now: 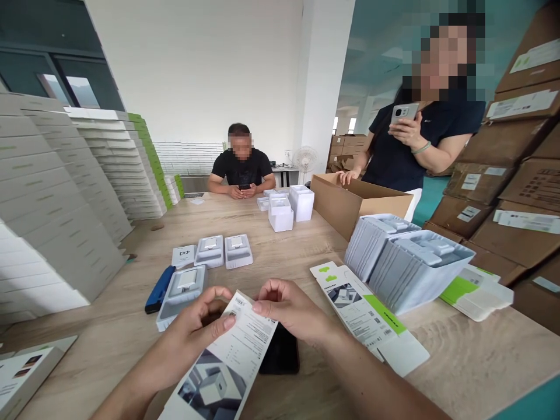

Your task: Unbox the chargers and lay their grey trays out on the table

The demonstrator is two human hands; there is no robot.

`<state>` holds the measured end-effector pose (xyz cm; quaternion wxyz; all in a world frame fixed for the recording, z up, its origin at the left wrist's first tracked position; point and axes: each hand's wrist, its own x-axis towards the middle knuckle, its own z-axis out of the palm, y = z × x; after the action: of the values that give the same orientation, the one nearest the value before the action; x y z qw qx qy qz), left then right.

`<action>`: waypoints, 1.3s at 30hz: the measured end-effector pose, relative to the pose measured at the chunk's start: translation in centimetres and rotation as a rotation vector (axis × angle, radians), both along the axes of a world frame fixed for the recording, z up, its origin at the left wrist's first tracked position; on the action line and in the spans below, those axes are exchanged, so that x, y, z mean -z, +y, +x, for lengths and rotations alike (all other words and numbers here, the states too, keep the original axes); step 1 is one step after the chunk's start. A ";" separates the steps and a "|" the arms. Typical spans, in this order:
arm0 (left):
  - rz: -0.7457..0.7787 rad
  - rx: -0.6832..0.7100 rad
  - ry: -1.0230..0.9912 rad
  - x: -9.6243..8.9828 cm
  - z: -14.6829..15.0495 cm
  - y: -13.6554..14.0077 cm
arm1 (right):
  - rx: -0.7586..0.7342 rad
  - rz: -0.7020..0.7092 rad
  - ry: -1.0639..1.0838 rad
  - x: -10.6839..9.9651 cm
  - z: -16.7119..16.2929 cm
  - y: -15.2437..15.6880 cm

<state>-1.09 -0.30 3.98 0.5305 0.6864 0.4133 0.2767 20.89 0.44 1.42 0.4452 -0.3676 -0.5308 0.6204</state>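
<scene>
In front of me is a printed white packaging box (219, 373), tilted, with a barcode near its top end and a charger picture lower down. My left hand (207, 321) grips its left edge, thumb on the printed face. At the top right corner my right hand (286, 306) pinches it between thumb and fingers. A black phone (280, 354) lies partly hidden beneath the box. Beyond my left hand are grey plastic trays (181, 294) holding white square pieces, a blue tool (160, 290) and a white card (182, 256).
Flattened cartons (367, 321) and stacked trays (415, 274) lie to the right. An open cardboard box (336, 204) stands behind them, a person holding a phone beside it. Another person sits across the table (289, 256). White box stacks (56, 198) rise at left.
</scene>
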 end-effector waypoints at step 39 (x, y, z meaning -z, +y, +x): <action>1.077 -0.471 0.883 3.6 3.7 -1.9 | 0.240 0.245 -0.064 -0.2 -1.5 -0.2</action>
<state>2.65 -2.16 0.39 -0.1700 0.7924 0.5317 0.2458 19.36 0.28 1.61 0.5406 -0.3910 -0.5685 0.4814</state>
